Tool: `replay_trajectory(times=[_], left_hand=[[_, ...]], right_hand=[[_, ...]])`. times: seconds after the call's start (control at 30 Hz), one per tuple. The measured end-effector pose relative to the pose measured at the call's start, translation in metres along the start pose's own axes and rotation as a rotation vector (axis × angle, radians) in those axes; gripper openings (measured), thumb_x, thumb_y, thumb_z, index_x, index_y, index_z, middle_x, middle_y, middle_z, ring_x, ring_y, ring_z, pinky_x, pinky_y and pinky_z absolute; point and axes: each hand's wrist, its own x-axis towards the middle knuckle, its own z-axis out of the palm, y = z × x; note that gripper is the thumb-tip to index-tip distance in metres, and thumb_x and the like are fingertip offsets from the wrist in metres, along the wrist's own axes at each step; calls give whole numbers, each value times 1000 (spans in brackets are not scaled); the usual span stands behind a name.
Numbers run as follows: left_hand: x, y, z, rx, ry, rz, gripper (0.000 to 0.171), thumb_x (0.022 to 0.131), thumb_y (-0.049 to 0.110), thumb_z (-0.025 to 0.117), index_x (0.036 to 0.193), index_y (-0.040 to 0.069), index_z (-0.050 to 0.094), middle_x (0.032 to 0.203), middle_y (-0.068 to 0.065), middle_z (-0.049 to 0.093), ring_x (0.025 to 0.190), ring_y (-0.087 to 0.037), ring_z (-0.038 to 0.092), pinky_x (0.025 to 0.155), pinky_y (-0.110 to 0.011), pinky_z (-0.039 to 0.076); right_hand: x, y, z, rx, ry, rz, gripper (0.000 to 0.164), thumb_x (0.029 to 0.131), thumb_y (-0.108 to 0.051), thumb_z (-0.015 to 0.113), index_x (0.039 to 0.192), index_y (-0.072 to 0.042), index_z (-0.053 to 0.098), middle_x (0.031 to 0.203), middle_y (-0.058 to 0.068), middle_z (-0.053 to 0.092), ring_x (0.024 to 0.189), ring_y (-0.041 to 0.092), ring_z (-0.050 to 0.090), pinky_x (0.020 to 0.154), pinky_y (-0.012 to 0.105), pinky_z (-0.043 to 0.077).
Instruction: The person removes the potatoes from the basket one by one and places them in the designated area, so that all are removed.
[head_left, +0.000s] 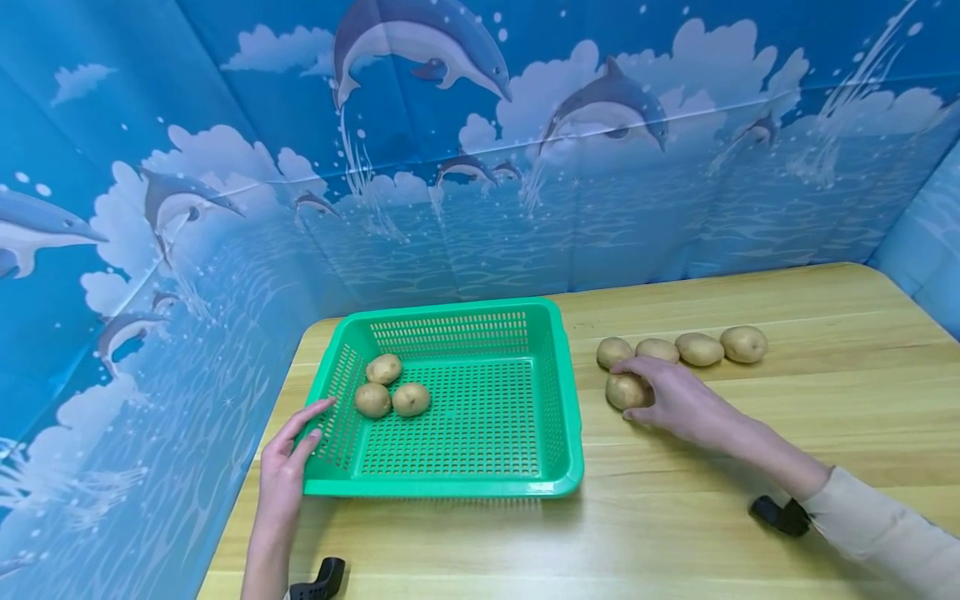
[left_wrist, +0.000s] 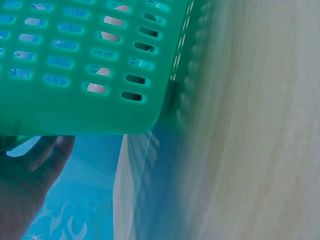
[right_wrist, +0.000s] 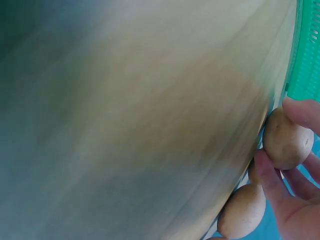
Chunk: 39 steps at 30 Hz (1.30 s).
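Head view: one green basket, eight potatoes

One blue dolphin curtain hangs behind one wooden bench. On the bench's left part sits the basket. One pale sleeve covers the right forearm. Of two hands, the left hand touches the basket's left rim, fingers extended over it. The right hand pinches one potato between thumb and fingers, near the row's left end; whether that potato touches the bench, I cannot tell. Two black gadgets show, one by each wrist. Three potatoes cluster inside the basket's left side; four lie in one row right of it.
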Motion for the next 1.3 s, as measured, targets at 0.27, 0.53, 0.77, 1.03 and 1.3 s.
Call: replay_trajectory(times=[0.27,0.53,0.77,1.03,1.3], left_hand=[[0,1,0,10,3,-14,38,102,-1,45,136,6,59,141,-7,55,140,-14,34,112,-37,25],[1,1,0,10,5,-10,38,102,-1,45,136,7,59,141,-7,55,140,-14,34,113,-43,23],[1,0,0,20,4,-8,38,102,-1,45,136,7,58,141,-7,55,140,-14,34,113,-44,24],[0,0,-1,27,4,-13,37,102,1,46,136,8,59,141,-5,54,140,-13,33,112,-40,25],[1,0,1,34,-6,21,38,101,-2,46,137,6,57,142,-9,53,141,-17,34,112,-35,26]], right_hand=[[-2,3,-2,-8,5,-7,62,77,-14,84,132,-7,57,124,9,62,114,30,58,92,51,47],[-5,4,-4,-6,36,6,60,75,-13,85,129,-6,59,118,5,63,95,18,61,80,41,51],[-4,3,-3,38,10,28,58,78,-14,84,129,-7,59,116,5,63,91,13,62,76,37,53],[-3,3,-7,105,-25,54,59,82,-19,82,134,-9,55,123,7,61,99,19,64,81,40,54],[0,-9,-24,79,34,19,54,86,-18,78,134,-8,55,133,13,56,119,37,56,95,54,47]])
